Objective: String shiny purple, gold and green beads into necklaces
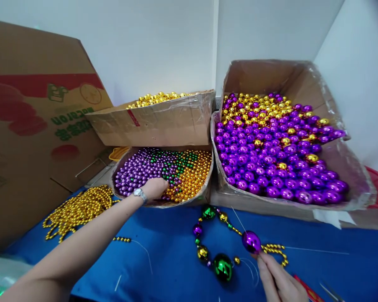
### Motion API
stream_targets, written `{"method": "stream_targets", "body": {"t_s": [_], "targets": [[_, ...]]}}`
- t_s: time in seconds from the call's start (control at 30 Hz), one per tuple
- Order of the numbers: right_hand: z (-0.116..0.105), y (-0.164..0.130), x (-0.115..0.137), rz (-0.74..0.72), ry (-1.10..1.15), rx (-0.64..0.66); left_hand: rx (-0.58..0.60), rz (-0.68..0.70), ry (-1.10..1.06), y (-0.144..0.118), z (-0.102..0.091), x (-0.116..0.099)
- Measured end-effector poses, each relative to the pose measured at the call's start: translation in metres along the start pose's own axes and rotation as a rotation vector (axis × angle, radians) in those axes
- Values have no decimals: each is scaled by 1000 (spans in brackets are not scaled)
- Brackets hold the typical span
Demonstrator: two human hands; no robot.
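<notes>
My left hand (156,188), a watch on its wrist, reaches into a low cardboard box (164,204) of small purple, green and gold beads, fingers curled down among the purple ones; what they grip is hidden. My right hand (279,279) pinches a thin wire just below a large purple ball (251,241). That ball belongs to a partly strung bead strand (212,247) lying on the blue cloth, with green, gold and purple balls and small gold beads.
A big box (340,201) of large purple and gold balls sits at the right. Behind the small-bead box stands a box of gold beads (157,121). Gold bead strings (78,209) pile at the left beside a tall carton (25,126). Loose wires lie on the blue cloth (164,260).
</notes>
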State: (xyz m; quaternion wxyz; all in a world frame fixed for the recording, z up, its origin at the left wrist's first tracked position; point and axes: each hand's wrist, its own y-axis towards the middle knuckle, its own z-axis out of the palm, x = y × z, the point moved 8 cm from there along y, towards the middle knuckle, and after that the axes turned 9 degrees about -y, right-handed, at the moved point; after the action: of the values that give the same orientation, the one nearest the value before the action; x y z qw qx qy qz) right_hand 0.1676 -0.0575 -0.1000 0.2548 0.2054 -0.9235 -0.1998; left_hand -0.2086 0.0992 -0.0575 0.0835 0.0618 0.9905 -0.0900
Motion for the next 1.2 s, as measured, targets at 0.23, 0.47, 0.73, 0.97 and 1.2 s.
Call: {"method": "stream_targets", "body": {"t_s": [0.23,0.47,0.73,0.97,1.2], "targets": [[-3,6,19,-6,91,-28,-59,-15,-109,0,-9,-6],[5,20,40,11,197,53,-78,81,-1212,-29,-22,-95],[-2,28,46,28,150,12,180,-42,-1979,-46,17,-165],[-3,24,41,61,163,39,173,-59,-1989,-46,23,-169],[-4,24,40,45,167,30,160,-60,-1999,-46,25,-170]]}}
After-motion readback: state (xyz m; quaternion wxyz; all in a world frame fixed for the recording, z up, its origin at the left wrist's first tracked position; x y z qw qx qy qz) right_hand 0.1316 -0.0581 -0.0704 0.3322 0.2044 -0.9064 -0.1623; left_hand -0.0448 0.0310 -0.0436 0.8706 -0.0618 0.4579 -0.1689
